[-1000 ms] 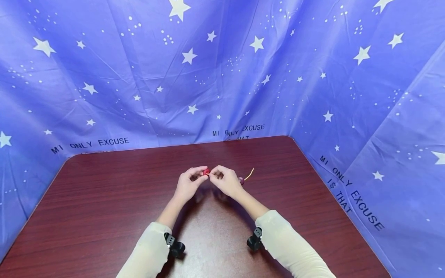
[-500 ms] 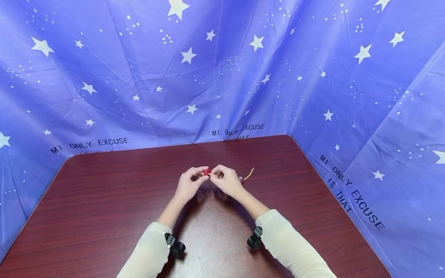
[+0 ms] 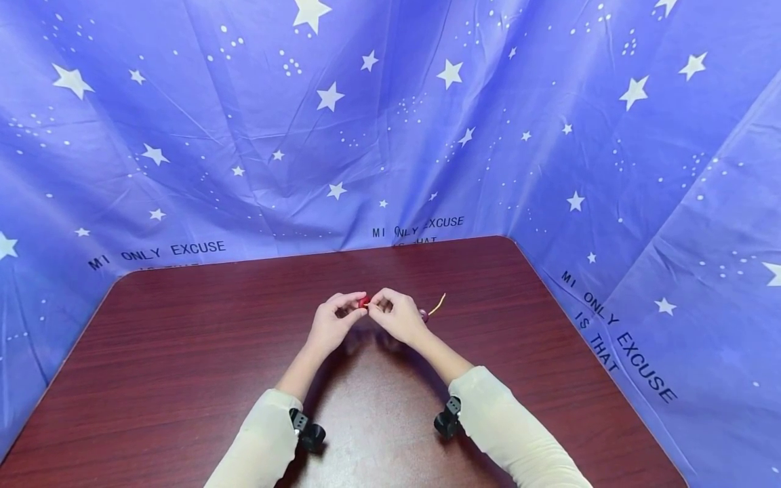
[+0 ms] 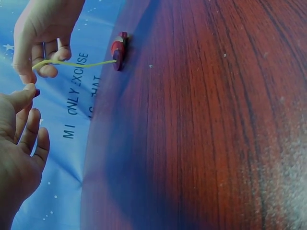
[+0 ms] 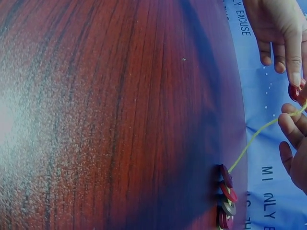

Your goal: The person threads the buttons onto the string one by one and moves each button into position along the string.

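Note:
My left hand (image 3: 327, 324) pinches a red button (image 3: 364, 299) between thumb and fingertips, above the far middle of the table. Close against it, my right hand (image 3: 399, 320) pinches a yellow cord (image 5: 259, 131) near the button's face. Whether the cord's tip is inside a hole is too small to tell. From the right hand the cord runs down to several strung buttons (image 5: 228, 192), purple, red and grey, lying on the table. In the head view the right hand hides most of them; one purple button (image 3: 424, 316) and a loose cord tail show beside it.
The dark red wood-grain table (image 3: 201, 339) reaches to a blue star-printed curtain (image 3: 256, 122) at the back and sides. Each sleeve cuff carries a small black camera (image 3: 448, 417).
Both hands stay almost still, fingertips together at the red button. The view shifts very slightly; the strung buttons and cord tail have not visibly moved.

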Motion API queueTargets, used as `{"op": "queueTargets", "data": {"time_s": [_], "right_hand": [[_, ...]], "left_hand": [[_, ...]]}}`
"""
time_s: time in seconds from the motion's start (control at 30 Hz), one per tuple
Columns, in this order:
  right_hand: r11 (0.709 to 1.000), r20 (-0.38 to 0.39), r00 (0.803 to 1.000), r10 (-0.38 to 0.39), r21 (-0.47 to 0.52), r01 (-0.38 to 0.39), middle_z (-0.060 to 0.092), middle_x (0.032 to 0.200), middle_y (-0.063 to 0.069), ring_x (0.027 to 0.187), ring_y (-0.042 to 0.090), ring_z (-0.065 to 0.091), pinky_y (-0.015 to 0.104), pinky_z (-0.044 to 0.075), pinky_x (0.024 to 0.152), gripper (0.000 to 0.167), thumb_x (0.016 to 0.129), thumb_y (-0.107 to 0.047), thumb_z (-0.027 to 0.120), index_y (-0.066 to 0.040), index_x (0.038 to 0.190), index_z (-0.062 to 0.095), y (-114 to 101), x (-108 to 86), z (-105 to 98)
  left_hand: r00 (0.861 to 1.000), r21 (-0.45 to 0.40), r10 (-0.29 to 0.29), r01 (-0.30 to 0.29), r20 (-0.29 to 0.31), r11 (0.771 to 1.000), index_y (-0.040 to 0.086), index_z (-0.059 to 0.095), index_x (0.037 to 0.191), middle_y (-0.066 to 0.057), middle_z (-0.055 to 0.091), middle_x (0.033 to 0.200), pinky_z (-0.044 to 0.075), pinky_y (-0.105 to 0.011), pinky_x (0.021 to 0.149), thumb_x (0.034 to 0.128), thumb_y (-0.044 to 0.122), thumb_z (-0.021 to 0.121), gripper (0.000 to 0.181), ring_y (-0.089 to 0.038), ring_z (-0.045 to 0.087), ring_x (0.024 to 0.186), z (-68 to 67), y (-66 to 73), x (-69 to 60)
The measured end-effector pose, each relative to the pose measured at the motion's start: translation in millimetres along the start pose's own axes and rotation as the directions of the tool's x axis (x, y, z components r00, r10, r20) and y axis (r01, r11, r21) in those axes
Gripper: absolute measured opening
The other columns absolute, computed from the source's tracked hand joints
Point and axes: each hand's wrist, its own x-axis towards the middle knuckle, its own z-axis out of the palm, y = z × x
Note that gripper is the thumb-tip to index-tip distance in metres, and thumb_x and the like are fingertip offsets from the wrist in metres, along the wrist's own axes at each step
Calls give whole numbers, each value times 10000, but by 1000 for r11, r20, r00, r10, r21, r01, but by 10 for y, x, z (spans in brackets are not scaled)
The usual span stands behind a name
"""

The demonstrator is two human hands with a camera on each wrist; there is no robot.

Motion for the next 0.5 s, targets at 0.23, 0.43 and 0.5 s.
{"op": "queueTargets", "data": {"time_s": [0.23,0.43,0.5], "right_hand": [[1000,-1,1000,16,-12,-16,582,656,-31,571,60,497,182,423,533,38,801,-162,621,-125,793,626,13,2,-1],[1000,-1,1000,-2,-18,2,588,662,-23,581,54,497,182,427,543,36,802,-160,621,-125,794,623,-11,6,-3],[1000,-1,1000,-5,-17,5,591,662,-21,581,55,497,182,428,545,31,801,-157,625,-127,793,624,-18,6,-4]], "left_hand": [[1000,-10,3,-3,-6,1000,-38,673,1067,-217,637,851,435,-186,655,778,-14,713,293,-194,554,731,2,-9,1],[1000,-5,9,-9,-3,1000,-32,676,1066,-210,637,846,439,-201,655,780,-9,713,289,-205,554,730,4,-15,4],[1000,-3,10,-10,-2,1000,-31,676,1065,-209,639,846,437,-204,651,781,-8,712,288,-202,552,727,4,-17,6]]}}
